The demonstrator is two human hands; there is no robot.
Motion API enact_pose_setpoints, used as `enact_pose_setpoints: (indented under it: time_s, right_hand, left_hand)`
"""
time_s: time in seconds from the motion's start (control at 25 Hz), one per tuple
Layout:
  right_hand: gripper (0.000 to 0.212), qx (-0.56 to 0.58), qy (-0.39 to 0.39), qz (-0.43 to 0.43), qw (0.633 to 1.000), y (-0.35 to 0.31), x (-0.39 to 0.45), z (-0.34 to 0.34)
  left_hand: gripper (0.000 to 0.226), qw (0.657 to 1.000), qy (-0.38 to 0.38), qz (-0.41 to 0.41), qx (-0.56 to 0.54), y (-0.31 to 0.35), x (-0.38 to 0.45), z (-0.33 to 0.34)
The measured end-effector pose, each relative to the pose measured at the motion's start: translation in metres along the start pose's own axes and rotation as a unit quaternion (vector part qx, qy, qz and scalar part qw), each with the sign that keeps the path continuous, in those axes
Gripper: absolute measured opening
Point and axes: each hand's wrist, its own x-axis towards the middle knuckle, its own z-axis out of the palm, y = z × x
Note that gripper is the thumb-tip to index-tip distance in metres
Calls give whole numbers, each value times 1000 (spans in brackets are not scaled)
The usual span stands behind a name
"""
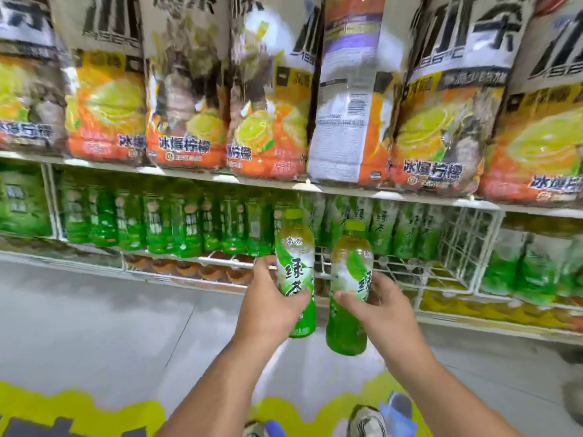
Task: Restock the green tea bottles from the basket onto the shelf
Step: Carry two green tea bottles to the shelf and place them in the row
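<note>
Both my hands hold one green tea bottle each: left hand [271, 305] grips one bottle [296, 272], right hand [378, 307] the other [348, 291]. Two bottles, upright, green-labelled, yellow-green caps, before the shelf [410, 197].

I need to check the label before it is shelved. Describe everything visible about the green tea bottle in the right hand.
The green tea bottle in the right hand is clear plastic with a yellow-green cap, pale at the shoulder and deep green toward the base. Its wrap label is green and white with large green Chinese characters. It stands nearly upright, held in the air in front of the white wire shelf, beside the bottle in the left hand but apart from it. The right hand grips its middle, thumb on the front and fingers round the far side.
</note>
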Motion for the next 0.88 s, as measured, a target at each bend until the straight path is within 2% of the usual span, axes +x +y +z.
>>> enact_pose_setpoints:
  time_s: [0.08,0.24,0.28,0.36,0.4,0.52,0.64,0.76,0.88]
  right_hand:
    - [30,-14,25,-14,999,4,27,2]
    - [43,-52,82,-23,995,8,89,1]
    - [53,-54,70,-19,996,8,102,-1]
    - [86,-40,61,-9,997,4,126,-8]
    - [92,-32,58,-26,997,4,135,-10]
    - [90,-12,57,-67,996,1,158,-11]
    - [83,-24,71,-92,993,5,182,-6]
    - [89,-39,88,-81,992,15,203,1]
    - [92,-38,103,-68,992,26,220,7]
  left_hand:
    - [58,1000,5,7,2,-11,24,18]
    - [55,998,9,40,39,-16,68,50]
    - [53,998,9,45,53,-14,76,54]
    - [49,995,15,74,66,-4,98,66]
    - [48,994,17,89,61,-2,107,71]
    - [48,994,26,105,25,6,129,91]
    - [51,991,39,124,33,12,147,110]
    - [56,994,25,79,69,17,161,124]
    - [60,992,44,49,109,15,173,133]
